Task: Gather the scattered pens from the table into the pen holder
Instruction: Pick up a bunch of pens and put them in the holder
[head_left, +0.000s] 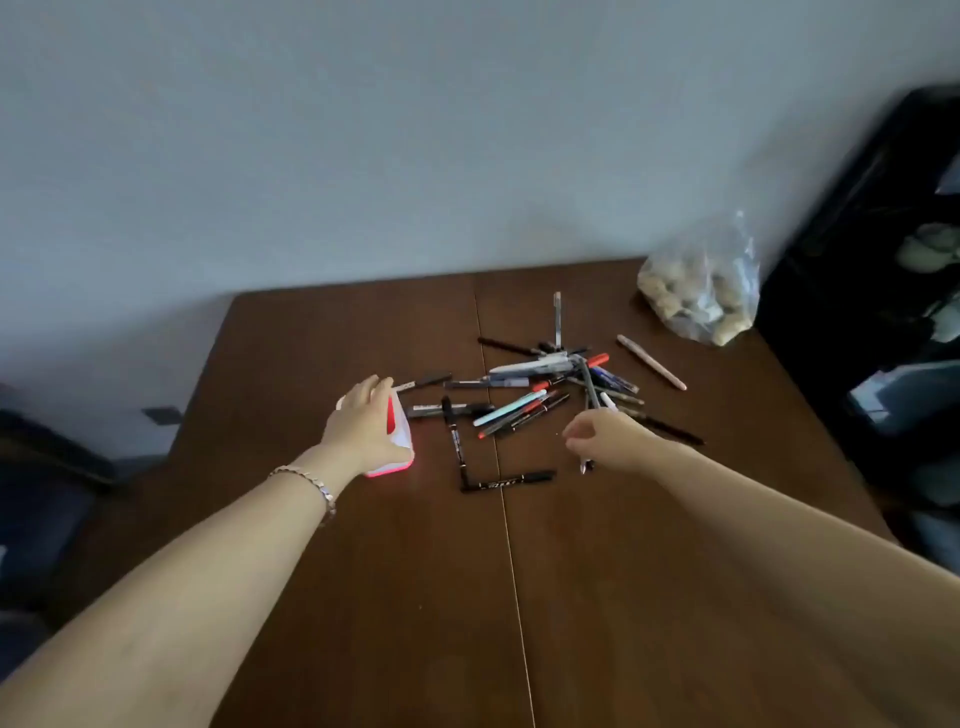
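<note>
On the dark brown wooden table (363, 597), nearest, a black marker pen (509, 481) lies flat. Beyond it, the left hand (363, 423), fingers wrapped together around its top, grips the red and white plastic pen holder (400, 436). The right hand (605, 439) pinches a grey pen (589, 395) between its fingertips. Farther off sprawls the crisscrossed heap of scattered pens (540, 387), and at the far right corner sits a clear plastic bag of pale round lumps (701, 296).
</note>
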